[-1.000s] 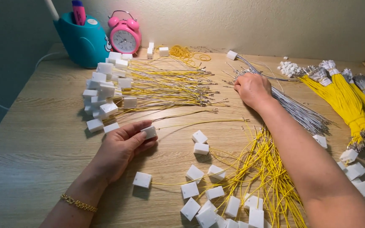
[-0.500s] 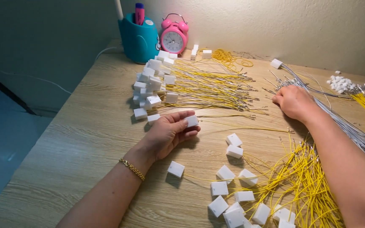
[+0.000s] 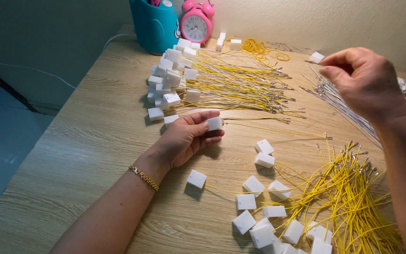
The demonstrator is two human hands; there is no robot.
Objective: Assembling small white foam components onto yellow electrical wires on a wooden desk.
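My left hand [image 3: 184, 138] rests palm up on the wooden table [image 3: 90, 155] and holds a small white connector block [image 3: 214, 123] at its fingertips. A yellow wire [image 3: 278, 131] runs from that block to the right. My right hand [image 3: 365, 82] is raised above a bundle of thin grey wires [image 3: 348, 113], thumb and forefinger pinched on what looks like one grey wire. Loose white blocks [image 3: 254, 186] lie just below my left hand, beside a heap of yellow wires [image 3: 353, 197].
A pile of white blocks [image 3: 170, 87] with yellow wires [image 3: 240, 84] attached lies at the back. Behind it stand a teal cup [image 3: 155, 23] and a pink alarm clock [image 3: 196, 23]. A coil of yellow wire [image 3: 259, 47] lies near the wall. The table's left edge drops off.
My right hand has lifted off the grey wires and come up toward the camera, fingers pinched. The view has shifted left and closer. My left hand has kept the white block.
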